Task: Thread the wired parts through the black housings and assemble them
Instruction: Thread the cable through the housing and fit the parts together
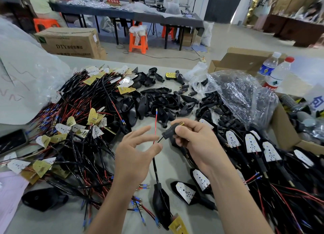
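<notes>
Over the grey table [171, 165], the right hand [191, 139] grips a small black housing [168, 133] in curled fingers, a brass threaded end [181, 123] poking out by the forefinger. The left hand [135, 151] is loose, fingers spread and holding nothing, its thumb just beside a red wire [155, 125] standing upright between the hands. Behind lie empty black housings [157, 100], with tangled wired parts [78, 137] to the left

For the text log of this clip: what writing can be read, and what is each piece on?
"DTY", then blurred characters: cardboard box.
"不合格区": red sign on the far table.
Water bottle labels: too blurred to read.
Blue print on the white bag, right edge: cut off, unreadable.
</notes>
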The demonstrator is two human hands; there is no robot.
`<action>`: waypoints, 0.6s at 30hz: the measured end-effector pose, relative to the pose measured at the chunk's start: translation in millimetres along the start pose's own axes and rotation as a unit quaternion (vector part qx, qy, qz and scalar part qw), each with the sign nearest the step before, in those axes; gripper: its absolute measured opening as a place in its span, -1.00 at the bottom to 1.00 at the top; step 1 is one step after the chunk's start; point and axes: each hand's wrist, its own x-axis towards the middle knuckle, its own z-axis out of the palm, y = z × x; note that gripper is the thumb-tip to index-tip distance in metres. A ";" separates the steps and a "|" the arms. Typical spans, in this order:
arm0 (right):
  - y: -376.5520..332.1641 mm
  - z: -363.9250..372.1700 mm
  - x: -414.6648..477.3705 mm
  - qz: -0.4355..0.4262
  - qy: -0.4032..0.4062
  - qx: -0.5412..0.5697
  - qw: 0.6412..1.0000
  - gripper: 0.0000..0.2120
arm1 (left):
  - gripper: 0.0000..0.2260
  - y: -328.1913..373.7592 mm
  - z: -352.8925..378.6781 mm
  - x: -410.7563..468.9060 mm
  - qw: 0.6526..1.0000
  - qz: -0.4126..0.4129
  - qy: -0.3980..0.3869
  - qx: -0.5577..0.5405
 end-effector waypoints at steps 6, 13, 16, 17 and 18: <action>4.0 2.0 -4.2 -0.011 0.009 -0.024 1.000 -0.82 | -0.72 3.0 -1.5 1.0 0.998 0.024 -0.034 0.055; 9.6 4.5 -6.6 0.003 -0.019 -0.017 1.000 -0.85 | -0.87 12.7 -0.7 -0.7 0.984 0.089 -0.030 0.148; 8.5 3.6 -7.3 0.008 -0.021 -0.059 0.998 -0.82 | -0.87 12.8 -0.8 -3.5 0.984 0.073 -0.033 0.161; 6.8 3.5 -7.9 0.014 -0.025 -0.072 0.997 -0.83 | -0.86 12.1 -1.6 -3.9 0.984 0.059 -0.035 0.165; 5.2 3.9 -8.8 0.021 -0.027 -0.082 0.996 -0.82 | -0.84 10.8 -2.3 -4.3 0.984 0.049 -0.039 0.170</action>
